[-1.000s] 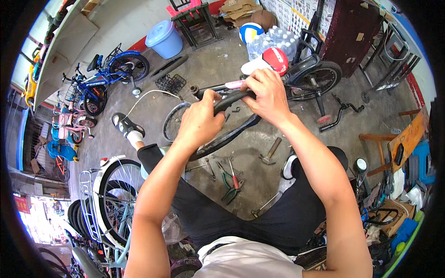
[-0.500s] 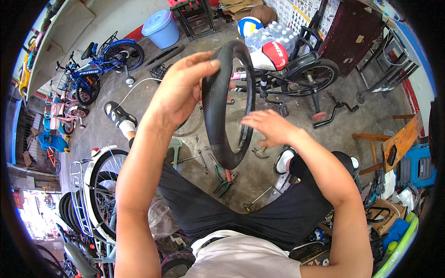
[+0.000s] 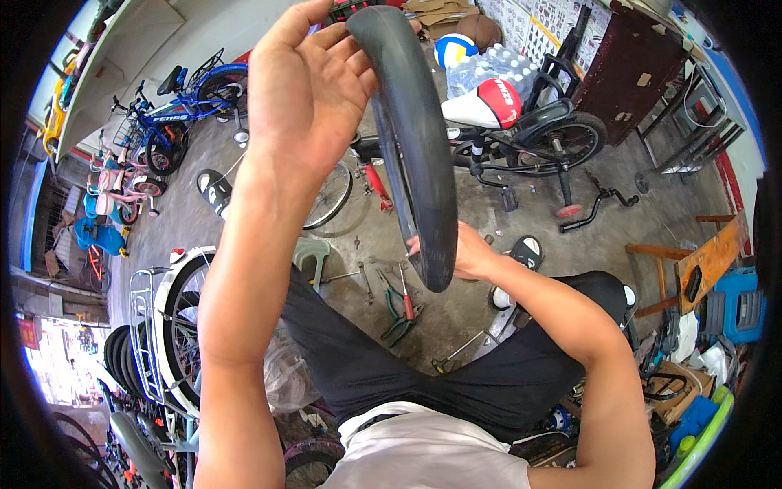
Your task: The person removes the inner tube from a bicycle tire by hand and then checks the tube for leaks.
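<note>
A black bicycle tire (image 3: pixel 417 147) is held up in front of me, turned nearly edge-on so its smooth outer side faces right. At its upper end my left hand (image 3: pixel 314 90) has its palm toward me, with the fingertips hooked on the tire's edge. My right hand (image 3: pixel 468 251) grips the lower end; some fingertips show through on the inner side, while the rest are behind the rubber. Beneath the tire on the floor lie pliers with green handles (image 3: pixel 399 324) and a red-handled tool (image 3: pixel 408 303).
A bicycle with a red-and-white saddle (image 3: pixel 493 106) lies ahead, near a spoked wheel (image 3: pixel 332 196) and a loose crank (image 3: pixel 599 208). At left stand a blue bicycle (image 3: pixel 175 114) and a white-fendered wheel (image 3: pixel 167 326). A wooden stool (image 3: pixel 709 257) is at right.
The tire has risen and turned, its opening now narrow. My left hand went up with it. My right hand, apart from the tire before, now grips its lower end.
</note>
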Motion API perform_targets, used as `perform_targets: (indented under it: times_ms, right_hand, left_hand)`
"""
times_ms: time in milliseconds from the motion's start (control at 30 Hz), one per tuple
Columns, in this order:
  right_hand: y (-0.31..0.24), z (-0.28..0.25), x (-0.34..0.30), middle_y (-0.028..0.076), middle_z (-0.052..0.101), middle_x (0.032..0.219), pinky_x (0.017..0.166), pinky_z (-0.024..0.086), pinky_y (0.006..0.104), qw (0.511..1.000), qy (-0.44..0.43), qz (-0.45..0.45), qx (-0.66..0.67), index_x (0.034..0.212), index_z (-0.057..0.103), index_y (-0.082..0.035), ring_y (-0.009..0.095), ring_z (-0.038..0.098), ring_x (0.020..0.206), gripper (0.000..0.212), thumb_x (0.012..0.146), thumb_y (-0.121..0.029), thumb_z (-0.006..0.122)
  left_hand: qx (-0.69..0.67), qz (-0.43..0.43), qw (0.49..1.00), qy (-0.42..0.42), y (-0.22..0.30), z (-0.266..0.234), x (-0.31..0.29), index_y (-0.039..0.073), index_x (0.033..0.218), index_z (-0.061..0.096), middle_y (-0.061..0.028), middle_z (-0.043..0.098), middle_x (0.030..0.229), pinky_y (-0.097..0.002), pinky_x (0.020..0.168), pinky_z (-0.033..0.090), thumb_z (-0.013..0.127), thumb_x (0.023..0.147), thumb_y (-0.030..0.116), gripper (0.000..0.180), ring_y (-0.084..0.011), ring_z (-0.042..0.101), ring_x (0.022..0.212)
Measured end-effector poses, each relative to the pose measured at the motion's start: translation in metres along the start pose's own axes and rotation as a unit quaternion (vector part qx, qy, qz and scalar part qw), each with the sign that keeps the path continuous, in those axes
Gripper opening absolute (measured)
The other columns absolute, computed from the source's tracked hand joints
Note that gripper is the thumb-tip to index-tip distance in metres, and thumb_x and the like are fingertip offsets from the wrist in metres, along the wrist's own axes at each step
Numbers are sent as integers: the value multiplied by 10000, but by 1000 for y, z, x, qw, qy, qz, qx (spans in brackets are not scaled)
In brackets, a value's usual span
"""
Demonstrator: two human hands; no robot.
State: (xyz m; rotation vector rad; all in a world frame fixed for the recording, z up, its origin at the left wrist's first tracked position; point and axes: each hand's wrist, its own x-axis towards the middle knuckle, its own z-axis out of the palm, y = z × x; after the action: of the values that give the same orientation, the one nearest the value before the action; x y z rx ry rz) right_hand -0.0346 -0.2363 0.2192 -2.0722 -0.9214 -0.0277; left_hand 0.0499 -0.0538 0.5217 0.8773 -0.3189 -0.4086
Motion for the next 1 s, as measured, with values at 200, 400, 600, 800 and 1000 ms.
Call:
perform_targets:
  times_ms: [200, 400, 600, 800, 1000]
  right_hand:
    - [-37, -51, -3, 71, 749, 1086, 886, 534, 378, 966, -233, 63, 89, 1108, 756, -126, 265, 704, 1033, 231, 888, -192, 770]
    - [-70, -80, -12, 115, 745, 976, 796, 534, 383, 938, -274, 111, 180, 1073, 762, -96, 273, 715, 912, 377, 893, -427, 777]
    - [-41, -60, 3, 53, 737, 914, 765, 538, 322, 921, -44, 293, 252, 1077, 716, -5, 109, 669, 846, 374, 905, -328, 794]
    - [-25, -62, 19, 44, 710, 961, 761, 528, 297, 881, 50, 319, 345, 1135, 724, 12, 113, 654, 854, 392, 916, -308, 778]
    - [-33, -70, 27, 46, 736, 938, 795, 530, 298, 888, 55, 334, 312, 1078, 763, 3, 106, 658, 822, 395, 916, -357, 777]
  left_hand:
    - [12, -9, 1000, 24, -64, -30, -50, -90, 1466, 418, -232, 532, 1477, -459, 1095, 481, 483, 1040, 423, 670, -338, 578, 1312]
    - [52, -53, 992, 102, -114, -70, -64, -18, 1447, 503, -164, 607, 1423, -420, 1006, 535, 518, 1031, 391, 584, -303, 638, 1234]
    - [6, -123, 980, 158, -174, -135, -62, 39, 1404, 536, -128, 642, 1366, -415, 1060, 450, 556, 1031, 362, 493, -266, 644, 1201]
    - [8, -120, 980, 161, -189, -130, -82, -24, 1592, 236, -203, 554, 1414, -409, 999, 511, 693, 976, 265, 820, -274, 626, 1187]
    - [300, -28, 949, 95, -211, -109, -105, 75, 1641, 167, -182, 505, 1455, -398, 1034, 497, 839, 844, 117, 1043, -258, 570, 1261]
